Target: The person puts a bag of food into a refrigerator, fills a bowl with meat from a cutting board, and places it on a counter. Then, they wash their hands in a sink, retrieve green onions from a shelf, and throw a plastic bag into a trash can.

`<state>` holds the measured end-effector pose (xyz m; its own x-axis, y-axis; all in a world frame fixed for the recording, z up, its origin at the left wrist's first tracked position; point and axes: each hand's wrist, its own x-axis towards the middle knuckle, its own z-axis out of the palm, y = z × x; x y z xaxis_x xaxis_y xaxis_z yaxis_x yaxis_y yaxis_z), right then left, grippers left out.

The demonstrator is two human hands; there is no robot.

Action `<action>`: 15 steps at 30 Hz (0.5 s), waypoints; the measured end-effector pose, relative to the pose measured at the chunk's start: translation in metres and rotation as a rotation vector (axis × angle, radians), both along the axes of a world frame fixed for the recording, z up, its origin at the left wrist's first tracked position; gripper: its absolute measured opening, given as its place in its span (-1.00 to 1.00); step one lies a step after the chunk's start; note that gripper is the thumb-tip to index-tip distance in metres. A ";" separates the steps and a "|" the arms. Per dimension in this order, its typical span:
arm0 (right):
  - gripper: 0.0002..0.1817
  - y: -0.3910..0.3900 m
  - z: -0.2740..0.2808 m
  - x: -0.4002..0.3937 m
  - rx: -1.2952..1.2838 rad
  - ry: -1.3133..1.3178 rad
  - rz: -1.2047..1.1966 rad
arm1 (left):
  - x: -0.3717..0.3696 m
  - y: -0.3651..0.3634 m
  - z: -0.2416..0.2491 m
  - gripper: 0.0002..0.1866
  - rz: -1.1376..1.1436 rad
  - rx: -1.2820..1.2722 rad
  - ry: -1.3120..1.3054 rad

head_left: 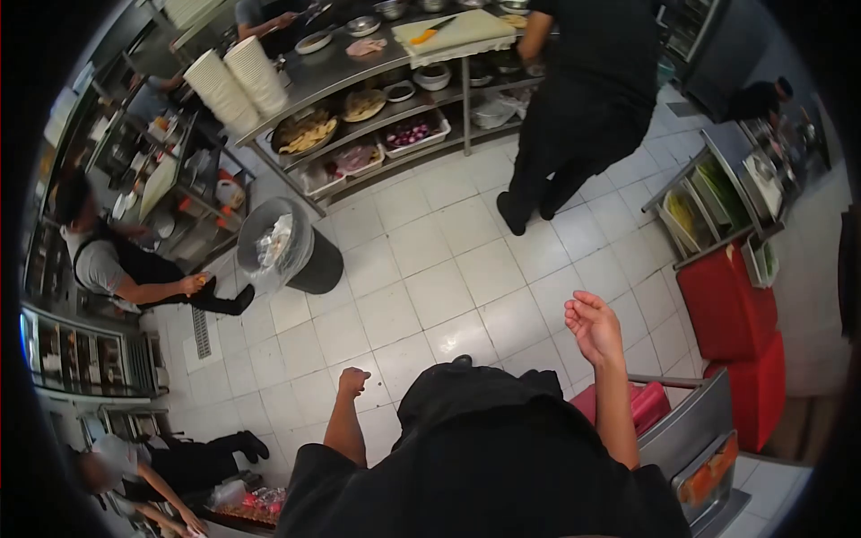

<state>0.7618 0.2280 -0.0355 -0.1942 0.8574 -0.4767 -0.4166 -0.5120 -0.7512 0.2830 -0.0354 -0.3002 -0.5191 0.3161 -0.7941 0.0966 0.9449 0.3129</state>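
Observation:
Over the tiled floor (430,287), my left hand (354,382) hangs in front of my dark clothing, its fingers curled in and nothing visible in them. My right hand (593,328) is raised further forward on the right, palm turned up, with its fingers loosely bent and apart and nothing in it. Neither hand touches anything. Below my right forearm lies a pink-red object (647,405), beside a metal cart (695,421) that bears a tray with orange food (708,471).
A steel counter (359,67) with a knife on a cutting board (453,38) runs across the front. A person in black (587,81) stands at it. Left are a lined bin (316,260) and co-workers (117,260). Red containers (731,305) stand right.

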 end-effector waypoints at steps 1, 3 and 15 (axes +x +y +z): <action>-0.73 0.004 0.004 -0.008 0.003 -0.003 0.029 | 0.000 -0.007 -0.003 -0.58 0.038 0.012 0.008; -0.72 0.017 0.020 -0.028 0.003 -0.016 0.076 | -0.002 -0.009 0.003 -0.62 0.074 0.051 0.014; -0.74 0.072 -0.011 0.076 0.006 0.087 -0.055 | 0.091 0.137 0.031 -0.54 -0.071 0.253 0.042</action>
<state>0.8379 0.3005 -0.0461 -0.1866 0.8706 -0.4552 -0.5076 -0.4821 -0.7140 0.3739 0.1017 -0.2691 -0.5195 0.5390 -0.6630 0.1780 0.8272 0.5329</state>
